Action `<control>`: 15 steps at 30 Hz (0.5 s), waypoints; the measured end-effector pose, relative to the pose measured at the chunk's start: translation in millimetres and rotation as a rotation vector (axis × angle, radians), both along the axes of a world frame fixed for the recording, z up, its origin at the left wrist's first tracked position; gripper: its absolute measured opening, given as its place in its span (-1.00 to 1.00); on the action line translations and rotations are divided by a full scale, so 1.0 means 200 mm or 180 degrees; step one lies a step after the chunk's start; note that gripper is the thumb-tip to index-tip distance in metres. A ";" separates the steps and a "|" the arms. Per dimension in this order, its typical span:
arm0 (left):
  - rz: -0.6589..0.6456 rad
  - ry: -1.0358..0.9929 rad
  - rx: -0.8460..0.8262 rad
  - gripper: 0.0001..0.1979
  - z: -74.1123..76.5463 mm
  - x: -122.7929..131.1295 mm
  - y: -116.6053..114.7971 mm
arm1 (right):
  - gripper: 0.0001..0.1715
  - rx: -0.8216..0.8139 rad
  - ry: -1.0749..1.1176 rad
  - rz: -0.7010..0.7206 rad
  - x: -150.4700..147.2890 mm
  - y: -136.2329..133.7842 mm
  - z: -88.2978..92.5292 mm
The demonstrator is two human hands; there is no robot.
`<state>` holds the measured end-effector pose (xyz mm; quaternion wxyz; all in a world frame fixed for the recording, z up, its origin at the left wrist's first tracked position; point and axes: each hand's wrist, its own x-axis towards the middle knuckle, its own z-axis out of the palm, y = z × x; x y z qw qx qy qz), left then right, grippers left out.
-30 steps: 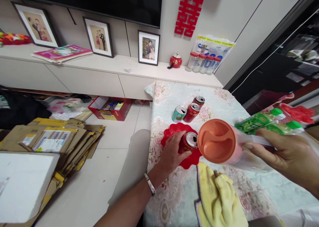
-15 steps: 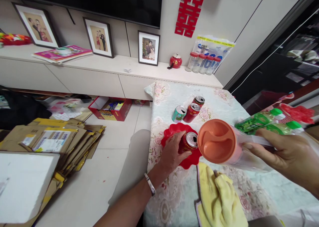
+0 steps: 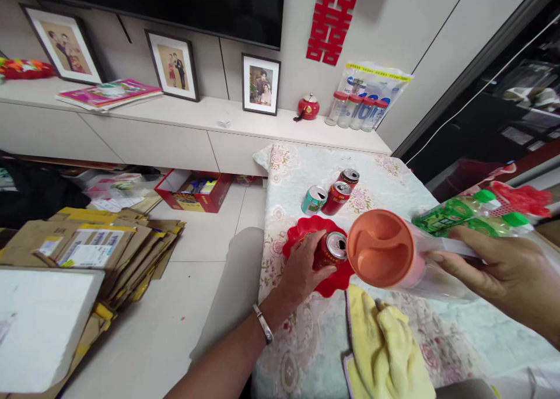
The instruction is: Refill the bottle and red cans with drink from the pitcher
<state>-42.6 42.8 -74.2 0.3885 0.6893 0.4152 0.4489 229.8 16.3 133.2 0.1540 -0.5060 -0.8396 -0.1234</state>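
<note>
My left hand (image 3: 306, 262) is wrapped round a red drink can (image 3: 335, 247), opened at the top, over a red scalloped plate (image 3: 296, 231). By its handle, my right hand (image 3: 494, 270) grips a clear plastic pitcher (image 3: 441, 285). The pitcher is tipped on its side, its orange lid (image 3: 380, 247) facing the can and close to its rim. Whether any liquid passes between them I cannot tell. Behind the plate stand a green can (image 3: 314, 200), a second red can (image 3: 336, 198) and a dark can (image 3: 350, 177), all with opened tops.
A yellow cloth (image 3: 387, 346) lies on the flowered tablecloth (image 3: 289, 317) near me. Green-capped bottles (image 3: 459, 209) lie at the right. Beyond the table, a white cabinet (image 3: 236, 130) carries picture frames and jars (image 3: 350, 112). Flattened cardboard (image 3: 144, 247) is stacked on the floor at left.
</note>
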 end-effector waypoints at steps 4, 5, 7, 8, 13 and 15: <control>0.0021 0.0043 -0.0007 -0.18 0.00 0.00 0.00 | -0.46 0.0012 -0.0023 -0.0010 0.01 0.00 -0.01; 0.0021 0.0052 -0.0005 -0.18 0.00 0.00 0.00 | -0.46 0.0011 -0.0043 0.0012 0.01 0.00 0.00; 0.0015 0.0055 -0.0015 -0.18 0.00 0.00 0.00 | -0.46 0.0045 -0.0068 0.0051 0.00 0.00 0.00; 0.0009 0.0050 -0.0023 -0.18 0.00 0.00 0.00 | -0.46 0.0057 -0.0072 0.0061 0.00 -0.01 0.00; -0.0017 0.0017 -0.0016 -0.18 0.00 0.00 0.00 | -0.48 0.0010 -0.0105 0.0030 0.01 -0.01 -0.01; -0.0033 0.0001 0.0003 -0.18 0.00 0.00 0.00 | -0.47 0.0013 -0.0136 0.0040 0.02 -0.01 -0.01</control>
